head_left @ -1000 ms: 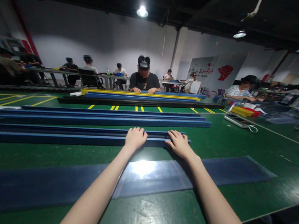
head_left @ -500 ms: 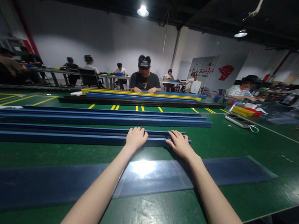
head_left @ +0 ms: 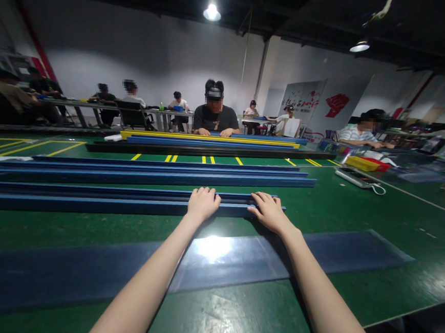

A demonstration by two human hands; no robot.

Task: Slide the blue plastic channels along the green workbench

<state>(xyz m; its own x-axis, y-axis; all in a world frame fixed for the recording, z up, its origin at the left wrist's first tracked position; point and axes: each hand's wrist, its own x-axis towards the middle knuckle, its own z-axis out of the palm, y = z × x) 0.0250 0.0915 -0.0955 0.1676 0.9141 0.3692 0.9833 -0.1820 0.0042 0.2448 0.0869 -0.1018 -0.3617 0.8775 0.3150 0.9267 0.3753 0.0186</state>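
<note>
A long blue channel (head_left: 89,200) is laid lengthwise across the green table (head_left: 358,208), running from the left edge of the view to a right end just past the hands. The left hand (head_left: 202,204) is set on top of it, palm down, with the fingers (head_left: 205,190) curled over the far edge of the near wall. The right hand (head_left: 268,211) is placed beside it, near the channel's right end, with its fingers (head_left: 263,196) spread flat and draped over the same top edge. Both hands are held loosely closed over the rim rather than clenched; how firmly the channel is gripped cannot be told.

Just behind this piece, a second blue channel (head_left: 148,172) is laid parallel to it, longer and well apart from the hands. In front of the held channel, a dark blue flat strip (head_left: 335,250) is spread on the table beneath both forearms, with a bright glare from a ceiling lamp (head_left: 212,13) seen on it between them.

Farther back, a black rail (head_left: 208,152) carrying yellow and blue profiles (head_left: 209,142) is seen, with a person in a dark shirt (head_left: 214,118) seated behind it, both hands rested on the profiles. To the right, a white power strip (head_left: 354,178) and a yellow tray (head_left: 361,163) are lying on the table.
</note>
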